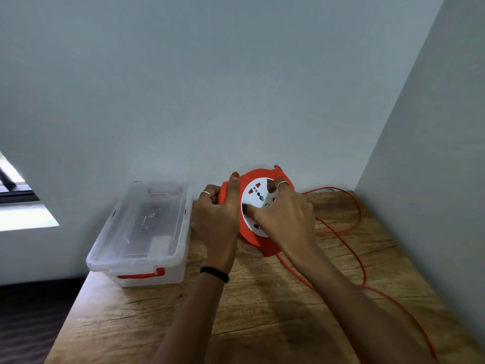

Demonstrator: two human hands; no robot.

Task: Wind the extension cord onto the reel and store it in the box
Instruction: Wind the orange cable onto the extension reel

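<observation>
An orange cord reel with a white socket face stands tilted on its edge on the wooden table. My left hand grips the reel's left rim, thumb over the front. My right hand lies across the white face with curled fingers gripping it. The orange cord runs loose from under the reel, loops over the table's right side and leaves the view at bottom right. A clear plastic box with a lid on and an orange latch stands to the left of the reel.
Pale walls close in the table at the back and on the right. The table's left edge drops to a dark floor. A window shows at the far left.
</observation>
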